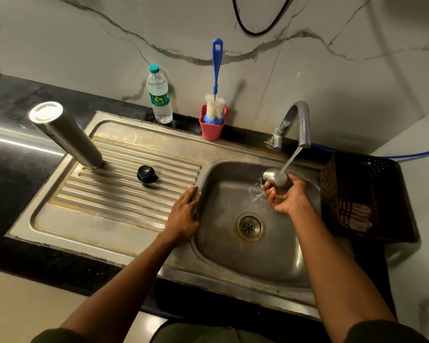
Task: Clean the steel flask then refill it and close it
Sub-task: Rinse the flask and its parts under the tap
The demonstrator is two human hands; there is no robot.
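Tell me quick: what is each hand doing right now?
Left hand: open, fingers flat on the sink rim, holding nothing.
Right hand: fingers curled round the steel cap under the running tap.

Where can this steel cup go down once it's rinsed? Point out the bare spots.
The ribbed drainboard is bare between the black stopper and the left hand, and along its flat front edge. The back rim is crowded by the water bottle and pink brush holder. The upturned steel flask fills the drainboard's far left corner.
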